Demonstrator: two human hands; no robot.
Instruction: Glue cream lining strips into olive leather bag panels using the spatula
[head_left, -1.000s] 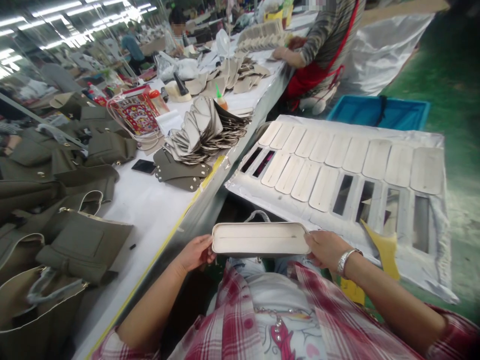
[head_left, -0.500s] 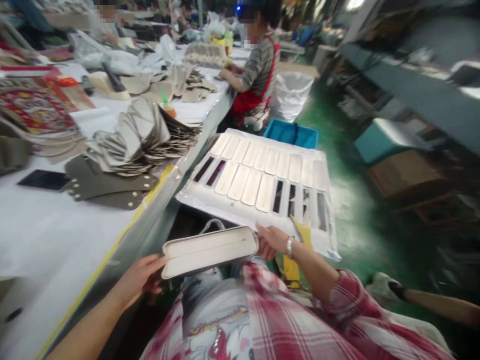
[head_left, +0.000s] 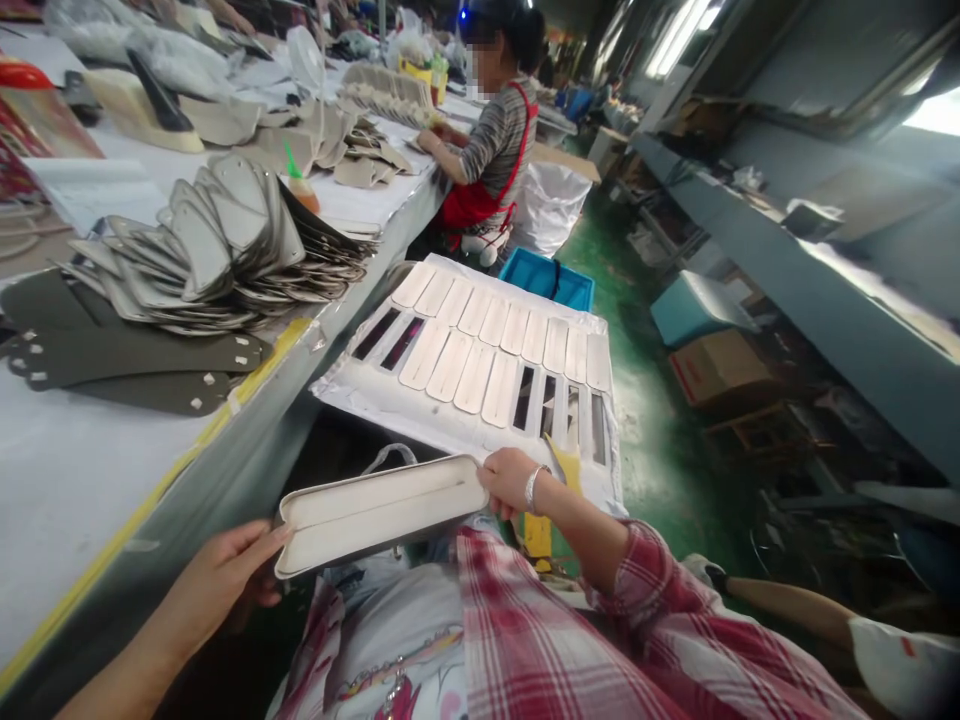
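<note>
We held the long pale panel (head_left: 379, 510) by its two ends, just nearer to us than the white board (head_left: 352, 392). Our left hand (head_left: 225, 580) was closed on the end farther from the board and our right hand (head_left: 510, 480) was pinched on the end beside it, so the hands were well apart. Rows of similar panels (head_left: 480, 350) lay on that board, a fanned stack of pieces (head_left: 217, 250) sat on the table left of it, and a blue bin (head_left: 551, 280) and a seated co-worker (head_left: 491, 150) were beyond its far edge.
</note>
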